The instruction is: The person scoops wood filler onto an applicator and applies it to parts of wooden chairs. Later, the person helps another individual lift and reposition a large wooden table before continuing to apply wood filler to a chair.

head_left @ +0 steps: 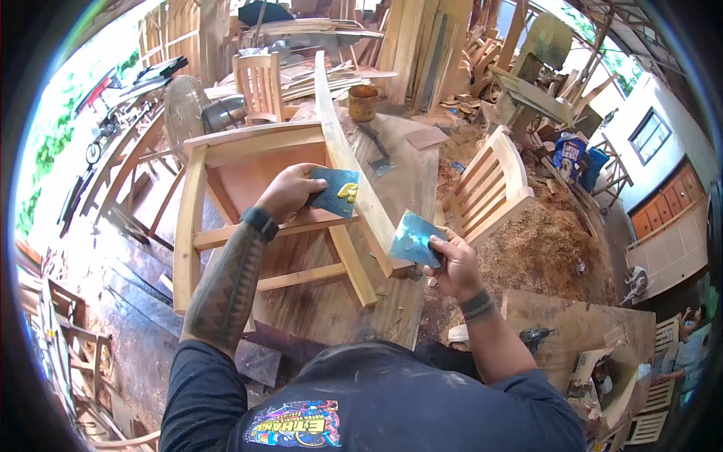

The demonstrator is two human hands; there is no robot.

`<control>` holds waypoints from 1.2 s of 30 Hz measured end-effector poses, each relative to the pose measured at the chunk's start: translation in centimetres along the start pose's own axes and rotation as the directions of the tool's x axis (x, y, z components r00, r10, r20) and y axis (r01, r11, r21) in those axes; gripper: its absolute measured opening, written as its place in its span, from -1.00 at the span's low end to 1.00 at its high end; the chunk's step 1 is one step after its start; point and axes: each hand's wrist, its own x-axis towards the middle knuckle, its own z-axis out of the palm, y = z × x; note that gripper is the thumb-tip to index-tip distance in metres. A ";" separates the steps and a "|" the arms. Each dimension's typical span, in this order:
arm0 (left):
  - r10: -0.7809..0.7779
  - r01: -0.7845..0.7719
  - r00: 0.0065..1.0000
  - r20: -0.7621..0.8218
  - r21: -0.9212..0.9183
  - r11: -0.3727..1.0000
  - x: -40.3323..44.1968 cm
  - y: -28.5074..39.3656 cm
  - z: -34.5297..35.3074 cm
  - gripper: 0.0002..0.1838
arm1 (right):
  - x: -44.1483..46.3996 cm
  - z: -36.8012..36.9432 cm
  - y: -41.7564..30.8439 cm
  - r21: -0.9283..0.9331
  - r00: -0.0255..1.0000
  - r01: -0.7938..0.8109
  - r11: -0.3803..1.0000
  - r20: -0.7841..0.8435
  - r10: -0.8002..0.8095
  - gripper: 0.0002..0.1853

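My left hand [290,194] is closed on the edge of a flat blue-grey putty spreader [331,197], which carries a dab of yellow putty [349,192] near its right edge. A second thin, shiny blue putty spreader [416,239] is pinched between the thumb and fingers of my right hand [452,262]. Both spreaders are held above an unpainted wooden chair [263,147], tipped over on a plywood work table [399,166]. The chair's long pale leg [335,113] runs between my hands; the left spreader hides part of the frame.
Behind the chair are a rusty can [363,103] and a dark-handled scraper [379,151]. A slatted chair back [489,184] stands at the right beside a sawdust heap [550,245]. A drill [535,337] lies on a board at lower right. A fan [184,113] is at left.
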 end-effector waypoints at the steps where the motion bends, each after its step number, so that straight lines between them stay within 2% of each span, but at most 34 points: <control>1: -0.076 0.076 0.997 0.006 -0.028 0.997 0.5 -0.2 0.3 -0.64 | 0.5 0.2 0.4 -0.048 1.000 0.001 0.999 0.021 0.000 -0.77; 2: -0.053 0.051 0.998 -0.031 -0.056 0.997 1.4 -1.1 0.6 -0.64 | 1.0 0.1 0.8 -0.093 0.999 0.004 0.996 0.042 0.000 -0.76; 5: -0.064 0.065 0.998 -0.013 0.055 0.996 3.3 -2.3 -0.1 -0.62 | 2.4 0.0 1.1 -0.173 0.997 0.002 0.985 0.073 0.011 -0.67; 6: -0.041 0.054 0.998 -0.047 0.311 0.949 4.0 -2.9 -0.6 -0.58 | 3.1 0.0 1.2 -0.189 0.996 0.006 0.982 0.085 0.010 -0.63; 7: -0.021 0.034 0.999 -0.044 0.330 0.943 4.6 -4.1 -1.2 -0.59 | 3.7 -0.1 1.5 -0.203 0.995 0.011 0.979 0.096 0.008 -0.60; 8: 0.001 0.013 0.999 -0.038 0.350 0.937 5.2 -5.0 -1.5 -0.60 | 4.6 -0.2 2.2 -0.108 0.991 0.002 0.994 0.131 0.012 -0.58; 9: 0.023 -0.011 0.999 -0.028 0.371 0.928 5.9 -5.8 -1.7 -0.61 | 5.0 -0.2 2.6 -0.100 0.990 0.021 0.995 0.139 -0.007 -0.57; 10: 0.010 0.012 0.997 -0.082 0.262 0.965 3.6 -3.8 0.1 -0.57 | 5.1 0.6 2.4 -0.091 0.989 0.040 0.995 0.144 -0.026 -0.56; 11: 0.057 -0.028 0.991 -0.118 0.229 0.973 4.2 -4.4 -0.1 -0.55 | 5.4 1.0 2.4 -0.085 0.988 0.058 0.995 0.147 -0.045 -0.54; 12: 0.096 -0.065 0.983 -0.156 0.193 0.979 4.8 -5.7 -0.8 -0.54 | 6.2 0.4 3.0 -0.155 0.987 0.068 0.986 0.151 -0.045 -0.51; 13: 0.134 -0.103 0.971 -0.198 0.157 0.982 4.6 -5.8 -0.4 -0.53 | 6.5 0.4 3.4 -0.123 0.987 0.067 0.990 0.155 -0.048 -0.50; 15: 0.098 -0.063 0.968 -0.230 0.155 0.986 4.4 -5.5 0.2 -0.58 | 7.1 0.6 3.7 -0.065 0.982 0.075 0.995 0.176 -0.063 -0.48; 17: 0.094 -0.051 0.960 -0.262 0.167 0.985 4.2 -5.1 0.5 -0.59 | 6.6 0.3 2.8 -0.142 0.985 -0.013 0.990 0.170 0.038 -0.52; 19: 0.180 -0.070 0.928 -0.327 0.322 0.944 4.3 -5.4 0.3 -0.53 | 5.5 0.0 2.0 -0.219 0.980 -0.096 0.971 0.149 0.130 -0.55; 20: 0.226 -0.077 0.911 -0.345 0.395 0.915 4.4 -5.5 0.3 -0.50 | 5.4 -0.6 2.4 -0.178 0.981 -0.110 0.978 0.138 0.135 -0.57; 23: 0.375 -0.107 0.837 -0.399 0.552 0.827 4.1 -5.5 0.6 -0.50 | 4.3 -2.3 3.5 -0.073 0.991 -0.107 0.992 0.072 0.112 -0.63; 25: 0.408 -0.095 0.817 -0.407 0.603 0.792 4.0 -5.1 0.8 -0.52 | 2.3 -2.8 3.8 -0.026 0.998 -0.065 0.998 0.000 0.065 -0.67; 26: 0.434 -0.113 0.808 -0.400 0.617 0.779 4.0 -5.1 0.8 -0.51 | 2.0 -3.5 4.9 -0.012 0.999 0.041 0.999 -0.018 -0.042 -0.73; 27: 0.454 -0.130 0.802 -0.389 0.628 0.767 4.0 -5.5 0.6 -0.51 | 0.9 -4.4 6.0 -0.077 0.995 0.089 0.993 -0.036 -0.092 -0.74; 29: 0.563 -0.250 0.788 -0.250 0.705 0.663 5.9 -7.6 -1.6 -0.51 | -2.6 -5.7 7.3 -0.218 0.975 0.178 0.959 -0.092 -0.202 -0.74; 31: 0.454 -0.226 0.826 -0.334 0.542 0.809 5.5 -6.6 -1.0 -0.51 | -6.9 -6.8 9.5 -0.336 0.973 0.138 0.932 -0.127 -0.190 -0.69; 33: 0.570 -0.306 0.777 -0.269 0.629 0.715 6.1 -7.0 -1.5 -0.50 | -11.1 -8.4 13.5 -0.441 0.979 0.044 0.897 -0.162 -0.128 -0.65; 35: 0.564 -0.239 0.767 -0.305 0.680 0.693 6.4 -6.8 -1.5 -0.47 | -15.9 -9.8 17.4 -0.698 0.992 -0.089 0.711 -0.130 -0.003 -0.61; 36: 0.566 -0.203 0.755 -0.331 0.703 0.682 6.7 -6.7 -1.6 -0.46 | -18.4 -10.6 19.2 -0.838 0.997 -0.078 0.540 -0.082 0.017 -0.58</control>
